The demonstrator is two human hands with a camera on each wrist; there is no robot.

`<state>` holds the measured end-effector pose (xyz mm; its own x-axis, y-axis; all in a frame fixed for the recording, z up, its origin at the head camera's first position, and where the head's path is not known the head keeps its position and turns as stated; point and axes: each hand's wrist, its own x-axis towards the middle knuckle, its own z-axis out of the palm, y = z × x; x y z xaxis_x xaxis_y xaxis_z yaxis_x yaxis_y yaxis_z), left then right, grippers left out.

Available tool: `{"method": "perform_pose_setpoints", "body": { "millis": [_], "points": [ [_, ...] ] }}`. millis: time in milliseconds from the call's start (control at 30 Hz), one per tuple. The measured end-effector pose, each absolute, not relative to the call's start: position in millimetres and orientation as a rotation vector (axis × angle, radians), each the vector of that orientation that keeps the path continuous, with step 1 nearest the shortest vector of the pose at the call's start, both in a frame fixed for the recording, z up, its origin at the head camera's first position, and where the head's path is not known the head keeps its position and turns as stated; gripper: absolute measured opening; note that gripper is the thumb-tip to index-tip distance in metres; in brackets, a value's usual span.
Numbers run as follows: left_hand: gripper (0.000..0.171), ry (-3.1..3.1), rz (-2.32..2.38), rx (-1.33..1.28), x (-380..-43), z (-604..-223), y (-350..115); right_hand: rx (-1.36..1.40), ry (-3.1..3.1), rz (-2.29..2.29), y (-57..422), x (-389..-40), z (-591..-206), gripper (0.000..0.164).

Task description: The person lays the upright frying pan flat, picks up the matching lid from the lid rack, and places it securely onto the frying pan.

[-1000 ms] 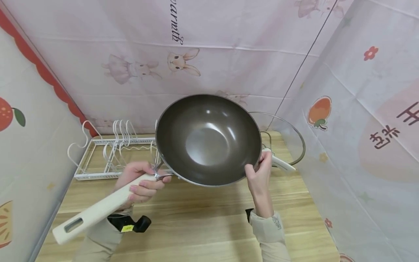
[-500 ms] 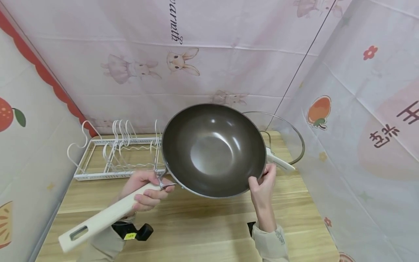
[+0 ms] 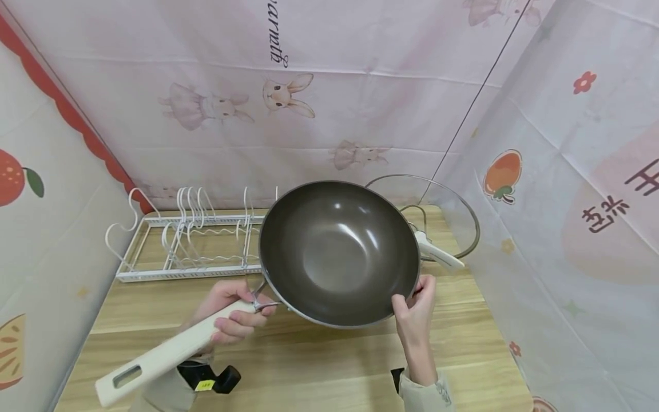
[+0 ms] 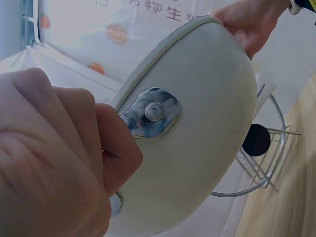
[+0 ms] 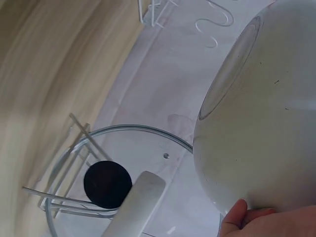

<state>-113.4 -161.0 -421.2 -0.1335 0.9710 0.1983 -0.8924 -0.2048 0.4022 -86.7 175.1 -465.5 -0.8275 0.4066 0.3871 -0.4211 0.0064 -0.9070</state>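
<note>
Handle (image 3: 177,350) of a deep wok (image 3: 340,257), long and cream, comes nearest, its slotted end over the near left part of the wooden surface (image 3: 329,372). Farther along it, the left hand (image 3: 231,309) grasps it, fingers wrapped close to the metal joint where handle meets bowl. Across from that, the right hand (image 3: 416,306) pinches the near right of the rim, thumb on the dark inside and fingers against the pale outer wall. So the wok lies between the two hands, lifted off the surface and tilted, its hollow facing the person; its long axis slants from the near left handle end to the far right rim. Room looks widest toward the near edge, where wood shows between the forearms. Beyond the bowl, things stand closer. A white wire rack (image 3: 190,273) runs along the back left of the surface, nearer the left hand, its right end hidden by the bowl. Toward the back right corner, nearer the right hand, a glass lid (image 3: 475,220) with a white handle leans in a wire stand, partly behind the wok. Past the back edge rises a pink wall (image 3: 319,68) printed with rabbits, which seems to limit movement that way.
</note>
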Motion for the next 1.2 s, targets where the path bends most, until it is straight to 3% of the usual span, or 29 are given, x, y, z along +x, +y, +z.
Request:
{"method": "perform_pose_setpoints", "body": {
  "millis": [533, 1200],
  "points": [
    [0.021, 0.184, 1.649, 0.494, -105, -445, -154, -0.061, -1.799, 1.792, 181, -65, -484, 0.030],
    [0.022, 0.091, 1.628, 0.418, -114, -487, -152, -0.194, -1.921, 1.703, 186, -64, -523, 0.032]
  ]
}}
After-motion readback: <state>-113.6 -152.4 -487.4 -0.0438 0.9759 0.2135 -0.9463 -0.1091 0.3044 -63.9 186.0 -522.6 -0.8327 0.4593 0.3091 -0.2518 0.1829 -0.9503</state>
